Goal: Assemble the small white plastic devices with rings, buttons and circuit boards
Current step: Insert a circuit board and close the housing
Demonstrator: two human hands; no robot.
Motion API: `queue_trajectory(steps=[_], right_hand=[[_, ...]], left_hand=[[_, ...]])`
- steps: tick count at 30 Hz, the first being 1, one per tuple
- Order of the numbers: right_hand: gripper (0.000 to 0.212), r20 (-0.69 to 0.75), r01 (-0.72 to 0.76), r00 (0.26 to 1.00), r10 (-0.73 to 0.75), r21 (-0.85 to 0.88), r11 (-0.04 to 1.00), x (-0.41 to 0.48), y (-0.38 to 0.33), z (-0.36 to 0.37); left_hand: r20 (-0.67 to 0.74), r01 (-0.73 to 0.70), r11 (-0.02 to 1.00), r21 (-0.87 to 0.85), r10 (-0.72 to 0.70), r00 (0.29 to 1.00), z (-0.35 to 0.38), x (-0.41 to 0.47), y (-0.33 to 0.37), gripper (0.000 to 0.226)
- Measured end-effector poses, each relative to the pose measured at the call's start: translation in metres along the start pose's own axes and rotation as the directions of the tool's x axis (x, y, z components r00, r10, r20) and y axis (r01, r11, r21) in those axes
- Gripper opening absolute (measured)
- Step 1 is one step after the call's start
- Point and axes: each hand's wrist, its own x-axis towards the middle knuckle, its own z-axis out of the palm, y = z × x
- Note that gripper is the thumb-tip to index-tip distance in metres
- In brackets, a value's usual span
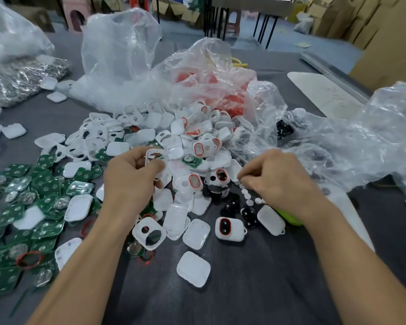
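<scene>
Left hand (131,181) grips a white shell (153,154) just above the pile (197,139) of shells, right hand (278,181) pinches at the white buttons (247,196) strung out on the tabletop (256,292). I'd grab just one button, keep the shell level, and seat it squarely before reaching for the green boards (45,188).
</scene>
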Motion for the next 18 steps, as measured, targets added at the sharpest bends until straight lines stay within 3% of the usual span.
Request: queue_trajectory(steps=[1,3,4,6,12,15,18], right_hand=[[0.019,-0.023,0.016,1.0,-0.01,0.269,0.963,-0.002,-0.004,-0.002],[0.02,-0.045,0.046,0.999,-0.02,0.73,0.682,-0.004,-0.018,0.002],[0.018,-0.054,0.049,0.999,-0.008,0.839,0.542,-0.003,-0.025,0.008],[0.015,-0.069,0.056,0.997,0.017,0.909,0.413,0.002,-0.038,0.023],[0.018,-0.077,0.052,0.996,0.046,0.914,0.403,0.01,-0.047,0.056],[0.018,-0.12,0.081,0.991,0.064,0.898,0.432,0.008,-0.043,0.063],[0.023,-0.191,0.157,0.98,0.052,0.911,0.382,0.008,-0.042,0.062]], left_hand=[[0.015,-0.004,1.0,0.006,0.004,1.0,0.002,-0.002,0.001,0.031],[0.068,-0.011,1.0,-0.002,0.012,0.998,0.007,-0.007,0.002,0.035],[0.101,-0.016,1.0,-0.01,0.017,0.995,0.011,-0.01,0.003,0.037],[0.155,-0.033,0.999,-0.004,0.033,0.987,0.017,-0.015,0.005,0.04],[0.297,-0.025,1.0,0.007,0.021,0.955,0.022,-0.019,0.006,0.038],[0.241,0.002,1.0,0.007,-0.003,0.971,0.024,-0.017,0.004,0.038],[0.195,0.023,0.998,0.052,-0.033,0.98,0.026,-0.017,0.002,0.027]])
